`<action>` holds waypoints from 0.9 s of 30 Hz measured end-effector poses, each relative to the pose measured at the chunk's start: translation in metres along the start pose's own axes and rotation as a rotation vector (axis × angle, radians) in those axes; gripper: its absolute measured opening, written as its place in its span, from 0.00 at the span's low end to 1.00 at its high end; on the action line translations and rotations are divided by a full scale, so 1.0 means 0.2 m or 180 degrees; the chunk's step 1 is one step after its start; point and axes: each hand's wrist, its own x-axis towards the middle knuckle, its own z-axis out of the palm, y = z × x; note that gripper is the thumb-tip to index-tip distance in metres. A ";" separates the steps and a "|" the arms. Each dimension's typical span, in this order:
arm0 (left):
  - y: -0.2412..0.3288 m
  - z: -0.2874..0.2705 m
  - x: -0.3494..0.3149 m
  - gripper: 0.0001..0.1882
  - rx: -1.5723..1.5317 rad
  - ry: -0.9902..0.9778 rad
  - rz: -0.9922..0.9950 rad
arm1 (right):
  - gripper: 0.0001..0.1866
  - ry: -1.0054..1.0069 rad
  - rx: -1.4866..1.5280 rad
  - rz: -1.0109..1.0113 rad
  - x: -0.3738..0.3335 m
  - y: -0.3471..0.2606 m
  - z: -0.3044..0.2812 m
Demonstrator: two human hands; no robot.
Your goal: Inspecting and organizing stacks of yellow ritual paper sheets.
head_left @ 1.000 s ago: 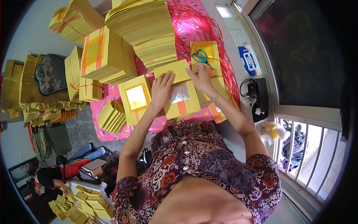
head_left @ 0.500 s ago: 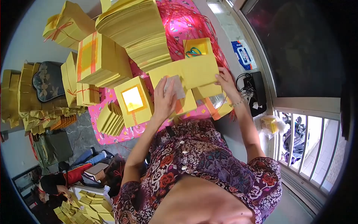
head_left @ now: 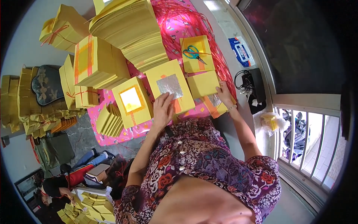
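Note:
My left hand [head_left: 163, 111] lies with its fingers stretched over the lower edge of a silver square [head_left: 169, 85] on a stack of yellow paper [head_left: 153, 74]. To the right, my right hand [head_left: 225, 96] grips the right edge of a plain yellow paper sheet [head_left: 203, 84], thumb on top. That sheet lies partly over another yellow paper [head_left: 216, 111] with an orange band and a silver patch. Teal-handled scissors [head_left: 192, 52] rest on a yellow paper pile just beyond it. Left of my left hand sits a stack with a shiny gold square [head_left: 131, 99].
Tall yellow paper stacks [head_left: 126, 37] rise at the far left of the pink patterned cloth [head_left: 100, 136]. Red strings [head_left: 209, 37] run along its far right. A blue-and-white packet [head_left: 240, 51] and a black bag [head_left: 257, 86] lie by the window. Another person [head_left: 63, 186] is at lower left.
My right hand has brought the plain yellow sheet down and away from the left stack, uncovering the scissors and the silver square. My left hand has slid slightly nearer to me.

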 end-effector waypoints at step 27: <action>0.01 -0.14 -0.08 0.24 -0.0073 -0.0511 -0.0046 | 0.20 -0.1551 -0.1776 -0.2971 -0.42 -0.95 0.27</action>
